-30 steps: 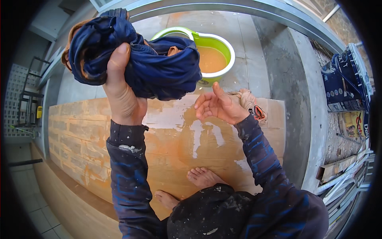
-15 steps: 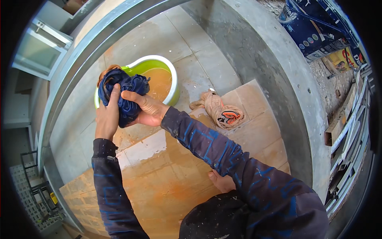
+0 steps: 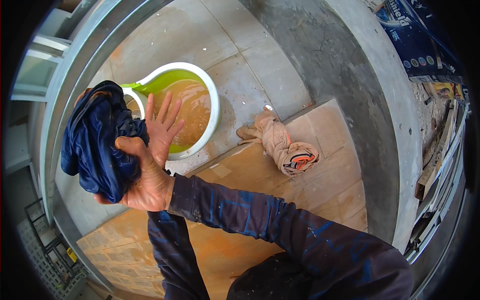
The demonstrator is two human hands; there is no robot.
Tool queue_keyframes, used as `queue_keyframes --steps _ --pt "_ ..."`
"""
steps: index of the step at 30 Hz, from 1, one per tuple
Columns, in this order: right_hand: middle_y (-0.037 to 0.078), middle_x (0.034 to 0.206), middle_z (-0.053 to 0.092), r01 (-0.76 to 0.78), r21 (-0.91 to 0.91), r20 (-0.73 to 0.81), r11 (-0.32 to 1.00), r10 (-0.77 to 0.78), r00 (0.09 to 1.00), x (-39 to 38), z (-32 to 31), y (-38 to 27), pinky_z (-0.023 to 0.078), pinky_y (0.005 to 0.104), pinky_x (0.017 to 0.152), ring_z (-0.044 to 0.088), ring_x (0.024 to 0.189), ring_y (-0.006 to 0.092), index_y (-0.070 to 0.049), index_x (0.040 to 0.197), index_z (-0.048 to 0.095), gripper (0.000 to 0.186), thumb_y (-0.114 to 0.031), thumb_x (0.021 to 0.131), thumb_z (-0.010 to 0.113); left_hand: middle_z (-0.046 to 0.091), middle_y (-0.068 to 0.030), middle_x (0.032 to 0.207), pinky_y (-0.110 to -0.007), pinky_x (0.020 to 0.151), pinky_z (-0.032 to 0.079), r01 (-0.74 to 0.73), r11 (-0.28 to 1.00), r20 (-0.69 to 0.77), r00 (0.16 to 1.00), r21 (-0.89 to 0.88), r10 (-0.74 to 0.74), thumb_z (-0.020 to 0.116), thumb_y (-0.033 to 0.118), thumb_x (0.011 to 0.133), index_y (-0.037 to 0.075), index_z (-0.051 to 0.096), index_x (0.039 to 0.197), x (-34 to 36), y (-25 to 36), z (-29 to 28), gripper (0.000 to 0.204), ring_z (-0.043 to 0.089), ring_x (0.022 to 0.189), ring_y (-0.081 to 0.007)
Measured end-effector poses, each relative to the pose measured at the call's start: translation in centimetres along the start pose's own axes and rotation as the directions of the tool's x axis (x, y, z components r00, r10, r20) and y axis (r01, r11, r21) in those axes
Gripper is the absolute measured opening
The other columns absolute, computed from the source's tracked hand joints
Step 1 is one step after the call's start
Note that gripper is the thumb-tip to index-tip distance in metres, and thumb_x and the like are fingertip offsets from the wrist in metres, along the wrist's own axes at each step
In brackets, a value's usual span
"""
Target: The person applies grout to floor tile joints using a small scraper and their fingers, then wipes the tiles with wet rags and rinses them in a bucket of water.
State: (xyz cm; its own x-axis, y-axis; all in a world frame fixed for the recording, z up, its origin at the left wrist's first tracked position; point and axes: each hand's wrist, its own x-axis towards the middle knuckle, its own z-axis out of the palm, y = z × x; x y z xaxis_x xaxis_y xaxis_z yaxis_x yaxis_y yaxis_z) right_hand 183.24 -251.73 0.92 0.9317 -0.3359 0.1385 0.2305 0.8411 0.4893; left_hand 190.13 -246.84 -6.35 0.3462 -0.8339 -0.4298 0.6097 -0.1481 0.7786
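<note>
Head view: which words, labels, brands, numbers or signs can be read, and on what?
Dark blue package: large white lettering, which I won't copy; finer print too small to read.
Yellow package: print too small to read.
Navy cloth, green-and-white bucket: none visible.

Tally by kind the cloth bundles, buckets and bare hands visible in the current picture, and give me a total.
Cloth bundles: 2 (dark blue bundle, held up; beige bundle, lying twisted)
Buckets: 1 (white-rimmed green bucket, murky liquid inside)
Bare hands: 2 (right hand, gripping the dark blue bundle; left hand, fingers spread)
Total: 5
</note>
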Motion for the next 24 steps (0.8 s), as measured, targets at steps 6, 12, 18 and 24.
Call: queue_keyframes --steps 6,12,18,24 --pt "0.009 0.126 0.065 -0.019 0.277 -0.013 0.961 0.024 1.0 0.8 -0.1 1.3 0.059 0.045 0.086 0.064 0.109 0.0232 -0.012 0.136 0.056 0.065 -0.048 0.087 0.078 0.061 -0.0092 0.128 -0.035 0.101 0.051 -0.056 0.998 -0.046 0.997 0.014 0.056 0.064 0.045 0.099 0.004 0.052 0.136 1.1 4.2 -2.4 0.056 0.061 0.117 -0.0191" --pt "0.006 0.128 0.066 -0.171 -0.155 -0.362 0.973 0.105 0.926 -1.5 -0.3 0.3 0.057 0.0428 0.078 0.067 0.11 0.022 -0.012 0.137 0.055 0.063 -0.045 0.089 0.08 0.065 -0.0039 0.117 -0.028 0.095 0.052 -0.066 0.991 0.506 0.855 -0.116 0.116 0.071 0.034 0.099 0.006 0.057 0.127 3.3 12.4 -6.3 0.041 0.063 0.108 -0.0131" --pt "0.006 0.133 0.062 -0.419 -0.875 -0.474 0.24 -0.254 0.843 -3.3 -1.5 0.2 0.058 0.0385 0.096 0.063 0.121 0.0203 -0.008 0.145 0.047 0.066 -0.003 0.087 0.077 0.071 -0.003 0.082 -0.028 0.07 0.054 -0.138 0.707 -0.025 0.976 0.694 0.215 0.078 0.022 0.081 0.001 0.069 0.085 -2.6 13.3 -3.0 0.024 0.065 0.078 -0.0092" --pt "0.009 0.147 0.052 -0.494 -0.807 -0.412 -0.323 -0.291 0.863 -1.2 -3.0 -1.4 0.046 0.0375 0.112 0.054 0.133 0.0229 -0.006 0.153 0.033 0.092 0.005 0.077 0.083 0.073 -0.0245 0.086 -0.042 0.082 0.059 -0.02 0.351 -0.135 0.902 0.936 0.41 0.076 0.023 0.074 0.0 0.075 0.088 -3.9 13.3 -2.0 0.027 0.073 0.084 -0.0405"
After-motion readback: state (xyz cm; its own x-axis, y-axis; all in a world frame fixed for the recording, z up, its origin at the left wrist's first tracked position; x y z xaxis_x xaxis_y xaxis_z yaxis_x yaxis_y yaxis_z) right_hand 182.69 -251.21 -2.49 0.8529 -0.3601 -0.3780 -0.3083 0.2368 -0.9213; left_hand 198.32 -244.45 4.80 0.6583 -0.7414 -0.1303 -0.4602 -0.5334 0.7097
